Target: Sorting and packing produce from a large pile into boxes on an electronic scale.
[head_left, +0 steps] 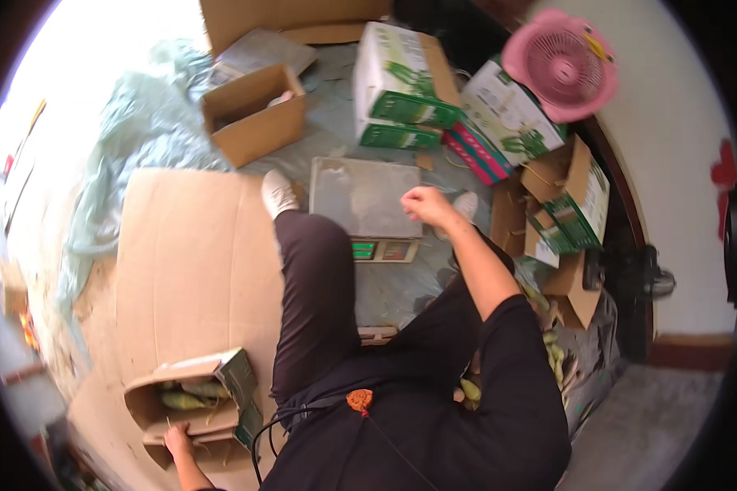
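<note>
Low on the left, an open cardboard box (157, 391) lies on its side with several pale green, elongated vegetables (184, 401) inside. The fingers of my left hand (178, 442) are closed on the lower edge of this box at its open side. Between my feet stands a flat weighing scale (360, 196) with a grey metal plate and a lit green display; nothing lies on the plate. Above its right edge hovers my right hand (424, 204), fingers curled together. Whether anything is inside them is hidden.
A flattened cardboard sheet (201, 262) covers the floor on the left. Ahead are a brown open box (258, 114) and white-green boxes (409, 82). A pink fan (561, 65) rests far right, above opened boxes (577, 196). More vegetables (553, 356) lie beside my right side.
</note>
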Available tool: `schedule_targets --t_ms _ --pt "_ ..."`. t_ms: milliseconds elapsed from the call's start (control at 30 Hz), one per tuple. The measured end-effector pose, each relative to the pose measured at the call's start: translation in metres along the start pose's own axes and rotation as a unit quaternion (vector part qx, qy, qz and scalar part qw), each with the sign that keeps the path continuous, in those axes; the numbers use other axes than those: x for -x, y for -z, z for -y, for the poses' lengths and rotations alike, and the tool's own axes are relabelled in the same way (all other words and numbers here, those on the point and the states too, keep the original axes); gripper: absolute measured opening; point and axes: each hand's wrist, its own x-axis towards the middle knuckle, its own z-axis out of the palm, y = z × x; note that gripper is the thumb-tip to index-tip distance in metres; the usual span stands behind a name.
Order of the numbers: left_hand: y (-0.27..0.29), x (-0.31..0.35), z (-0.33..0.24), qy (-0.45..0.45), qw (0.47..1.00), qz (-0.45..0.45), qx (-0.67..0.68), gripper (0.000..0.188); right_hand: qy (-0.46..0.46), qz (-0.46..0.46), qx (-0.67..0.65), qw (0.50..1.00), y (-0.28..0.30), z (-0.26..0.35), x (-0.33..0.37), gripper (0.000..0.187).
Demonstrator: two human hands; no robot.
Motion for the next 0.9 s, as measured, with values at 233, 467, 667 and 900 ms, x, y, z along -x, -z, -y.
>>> schedule_targets --t_ms 233,467,667,900 --pt "0.090 -0.013 -0.033 -0.005 0.991 0.099 -0.087 0.027 -0.006 -0.031 -0.054 0.998 -0.010 -0.048 -0.005 0.019" --pt "0.167 -0.067 -0.126 0.093 0.968 -0.178 0.153 0.057 -0.041 -0.088 -0.101 0.990 0.055 -0.094 0.015 0.019" --pt "0.224 -0.151 -0.304 -0.211 0.897 -0.212 0.326 0.024 -0.054 -0.228 -0.095 0.967 0.126 -0.155 0.039 0.020" --pt "0.265 -0.136 -0.532 -0.446 0.831 -0.124 0.308 0.026 -0.129 -0.475 0.044 0.869 0.205 -0.189 0.074 0.031"
